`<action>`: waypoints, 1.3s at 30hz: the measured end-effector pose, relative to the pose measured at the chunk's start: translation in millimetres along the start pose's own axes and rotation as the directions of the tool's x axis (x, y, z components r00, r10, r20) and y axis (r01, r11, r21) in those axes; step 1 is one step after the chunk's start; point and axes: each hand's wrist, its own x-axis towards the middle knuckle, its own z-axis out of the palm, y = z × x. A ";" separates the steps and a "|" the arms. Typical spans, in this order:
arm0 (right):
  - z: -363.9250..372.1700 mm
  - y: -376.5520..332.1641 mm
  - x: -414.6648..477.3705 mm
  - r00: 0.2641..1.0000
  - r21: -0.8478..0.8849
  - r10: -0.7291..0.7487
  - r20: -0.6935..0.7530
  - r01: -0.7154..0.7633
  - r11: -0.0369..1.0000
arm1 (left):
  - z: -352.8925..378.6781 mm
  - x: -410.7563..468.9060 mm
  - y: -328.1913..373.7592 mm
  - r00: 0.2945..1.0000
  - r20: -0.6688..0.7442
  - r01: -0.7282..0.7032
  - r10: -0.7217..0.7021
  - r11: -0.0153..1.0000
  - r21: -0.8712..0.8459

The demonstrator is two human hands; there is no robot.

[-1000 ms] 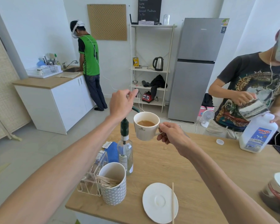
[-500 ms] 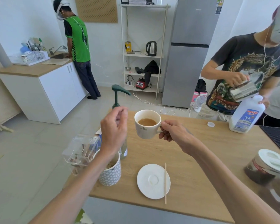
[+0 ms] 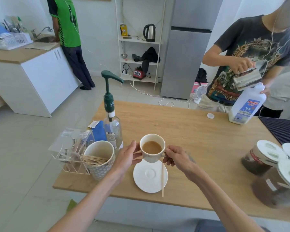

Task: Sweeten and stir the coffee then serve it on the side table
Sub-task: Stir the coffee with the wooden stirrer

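Both hands hold the coffee cup [image 3: 152, 148] just above the saucer [image 3: 150, 178]

The right hand [image 3: 177, 159] pinches the cup's handle, while the left hand [image 3: 126, 156] steadies the opposite wall with its fingertips, so the cup sits between them, upright, with milky brown coffee inside. Right below the grip lies the white saucer on the wooden table [image 3: 191, 139], and a wooden stir stick [image 3: 162, 179] rests across the saucer's right part, beneath the right hand. Just left of the left hand stands a patterned mug [image 3: 100, 162] full of stir sticks, with a clear plastic holder [image 3: 70, 151] beside it. Behind the left hand rises a syrup pump bottle [image 3: 111, 121]. Across the table, well beyond the grip, another person tilts a metal jug [image 3: 247, 79] over a milk bottle [image 3: 247, 106]
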 end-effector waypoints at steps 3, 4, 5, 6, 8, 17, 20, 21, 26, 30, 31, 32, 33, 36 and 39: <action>7.1 22.8 4.3 1.000 -0.023 0.023 0.015 -0.022 0.999 | 1.6 5.8 -22.4 1.000 -0.011 0.018 -0.017 0.999 0.044; 9.8 30.2 5.1 0.999 -0.025 0.031 0.019 -0.030 0.999 | 1.9 7.8 -30.5 1.000 -0.017 0.023 -0.022 0.998 0.055; 11.7 36.8 5.6 0.999 -0.028 0.039 0.025 -0.038 0.999 | 1.9 9.4 -37.5 0.999 -0.018 0.029 -0.028 0.998 0.064; 13.4 43.5 6.1 0.998 -0.030 0.047 0.033 -0.046 0.998 | 1.8 11.1 -44.6 0.999 -0.014 0.036 -0.035 0.997 0.073; 15.7 54.8 6.4 0.997 -0.038 0.062 0.046 -0.060 0.997 | 1.3 12.3 -55.0 0.999 0.000 0.043 -0.043 0.995 0.085; 19.5 79.3 9.5 0.990 -0.072 0.101 0.097 -0.095 0.993 | 2.2 17.5 -80.0 0.998 -0.004 0.060 -0.061 0.980 0.191; 20.1 86.2 12.1 0.989 -0.079 0.110 0.102 -0.102 0.992 | 3.0 20.4 -86.9 0.997 -0.034 0.078 -0.072 0.976 0.201; 20.0 88.1 13.0 0.988 -0.078 0.113 0.106 -0.105 0.991 | 3.2 21.0 -89.1 0.996 -0.042 0.081 -0.074 0.977 0.197; 20.6 92.6 17.0 0.983 -0.067 0.130 0.127 -0.123 0.990 | 3.5 19.2 -94.1 0.996 -0.055 0.079 -0.069 0.976 0.203; 21.6 96.9 18.5 0.980 -0.070 0.139 0.141 -0.130 0.989 | 2.8 17.5 -96.4 0.998 -0.047 0.050 -0.040 0.972 0.229; 21.1 97.3 18.2 0.979 -0.069 0.145 0.140 -0.137 0.988 | 2.3 17.3 -96.9 0.998 -0.048 0.045 -0.034 0.970 0.239; 20.5 97.4 18.1 0.978 -0.068 0.151 0.141 -0.143 0.987 | 1.6 16.9 -97.7 0.998 -0.051 0.041 -0.029 0.967 0.250; 19.7 97.6 18.0 0.977 -0.069 0.158 0.145 -0.149 0.986 | 0.4 15.8 -98.6 0.998 -0.050 0.035 -0.022 0.965 0.262; 15.6 95.0 18.0 0.966 -0.084 0.190 0.178 -0.177 0.981 | -1.5 11.8 -98.5 0.997 -0.074 0.000 0.026 0.948 0.319; 4.4 92.5 19.6 0.958 -0.148 0.235 0.163 -0.212 0.966 | -1.9 5.6 -91.6 0.991 -0.102 -0.043 0.082 0.940 0.338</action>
